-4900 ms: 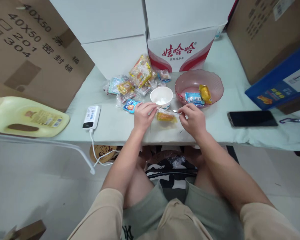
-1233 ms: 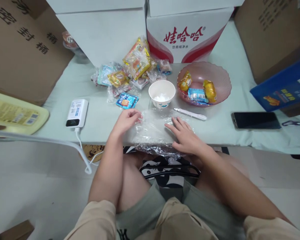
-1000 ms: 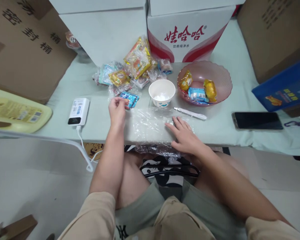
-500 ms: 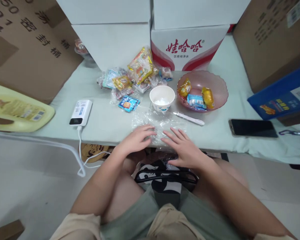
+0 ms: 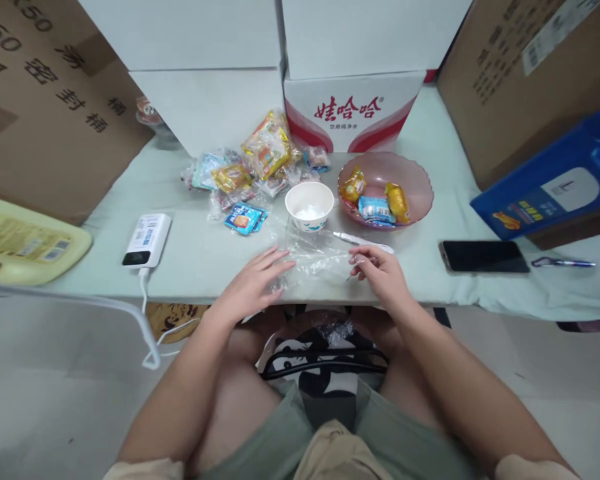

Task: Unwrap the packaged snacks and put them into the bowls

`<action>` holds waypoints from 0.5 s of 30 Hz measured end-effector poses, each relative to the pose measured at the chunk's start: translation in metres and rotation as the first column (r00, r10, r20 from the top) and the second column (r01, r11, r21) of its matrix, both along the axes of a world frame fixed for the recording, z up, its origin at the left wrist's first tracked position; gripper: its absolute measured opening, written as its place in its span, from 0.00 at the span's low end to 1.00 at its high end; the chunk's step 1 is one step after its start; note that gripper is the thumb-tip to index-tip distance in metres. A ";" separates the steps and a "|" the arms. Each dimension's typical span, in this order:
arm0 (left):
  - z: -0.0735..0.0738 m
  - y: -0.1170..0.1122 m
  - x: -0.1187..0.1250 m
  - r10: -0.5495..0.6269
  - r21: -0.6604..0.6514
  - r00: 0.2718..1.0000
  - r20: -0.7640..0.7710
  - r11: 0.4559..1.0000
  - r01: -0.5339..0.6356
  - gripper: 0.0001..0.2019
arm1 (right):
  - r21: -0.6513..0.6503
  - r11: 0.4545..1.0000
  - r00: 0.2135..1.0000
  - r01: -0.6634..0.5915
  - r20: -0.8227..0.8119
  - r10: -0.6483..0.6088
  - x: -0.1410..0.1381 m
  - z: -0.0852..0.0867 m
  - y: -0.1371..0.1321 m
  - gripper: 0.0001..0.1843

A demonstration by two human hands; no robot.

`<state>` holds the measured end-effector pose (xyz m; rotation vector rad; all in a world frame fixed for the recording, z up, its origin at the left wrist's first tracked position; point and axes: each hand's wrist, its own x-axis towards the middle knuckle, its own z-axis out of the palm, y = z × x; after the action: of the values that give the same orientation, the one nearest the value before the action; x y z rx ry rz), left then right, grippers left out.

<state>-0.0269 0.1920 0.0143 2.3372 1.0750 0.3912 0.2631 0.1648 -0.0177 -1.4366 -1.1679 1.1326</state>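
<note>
A thin, clear plastic bag or film lies crumpled on the cloth-covered table in front of me. My left hand rests on its left side, fingers spread. At its right edge, my right hand pinches the film between thumb and fingers. Just beyond the film stands a white paper cup with something pale inside. A white, slim cutter-like tool lies beyond my right hand. The pink bowl to the right holds several wrapped snacks.
Several packaged snacks are heaped by the white boxes. On the left are a power bank with a cable and a yellow bottle. A phone, a pen and a blue bottle are on the right.
My right hand has moved up from the table edge and closed on the film's right edge. The left hand stays spread on the film. The whole view has shifted slightly.
</note>
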 end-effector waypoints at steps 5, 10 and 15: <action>-0.010 0.013 0.000 0.350 -0.186 0.873 0.339 0.935 -0.302 0.15 | 0.113 0.993 0.994 0.040 -0.106 -0.028 0.014 -0.001 -0.002 0.25; -0.011 0.020 -0.015 0.572 -0.377 0.675 0.465 0.818 -0.434 0.14 | 0.167 0.985 0.999 -0.042 0.012 0.041 0.019 0.005 -0.010 0.14; -0.016 0.026 -0.015 0.581 -0.497 0.562 0.588 0.808 -0.315 0.16 | -0.004 1.000 0.971 0.029 -0.239 -0.029 0.008 0.007 -0.006 0.21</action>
<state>-0.0415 0.2178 -0.0017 1.3228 1.1865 1.1245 0.2709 0.1583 -0.0105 -1.2730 -0.9735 1.2476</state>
